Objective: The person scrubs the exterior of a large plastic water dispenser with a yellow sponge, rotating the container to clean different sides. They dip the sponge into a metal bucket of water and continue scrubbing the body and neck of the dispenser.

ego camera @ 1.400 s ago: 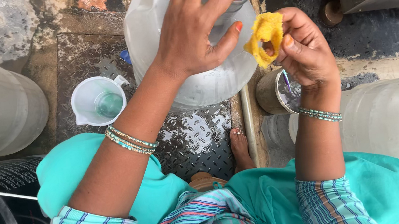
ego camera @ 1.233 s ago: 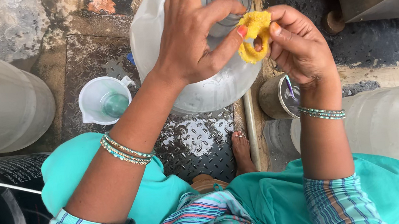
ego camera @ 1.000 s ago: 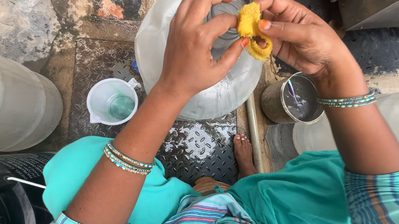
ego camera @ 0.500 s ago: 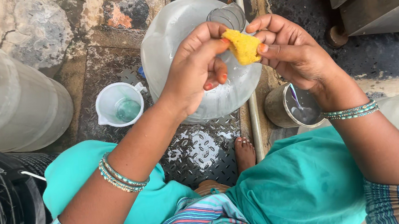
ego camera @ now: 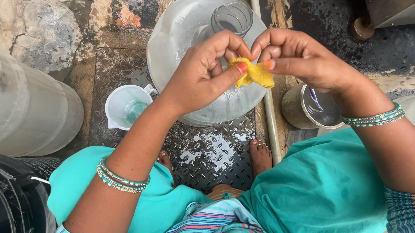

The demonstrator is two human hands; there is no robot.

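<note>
Pinching the small yellow cloth point(ego camera: 254, 74) btwn both hands, left hand point(ego camera: 203, 76) & right hand point(ego camera: 296, 58) met fingertip-to-fingertip w/ it bunched just above the clear water jug point(ego camera: 183, 37), its mouth just beyond.

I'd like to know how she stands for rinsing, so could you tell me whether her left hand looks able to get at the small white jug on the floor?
Probably yes: the left hand pinches the yellow cloth, but nothing lies between it and the white jug.
</note>
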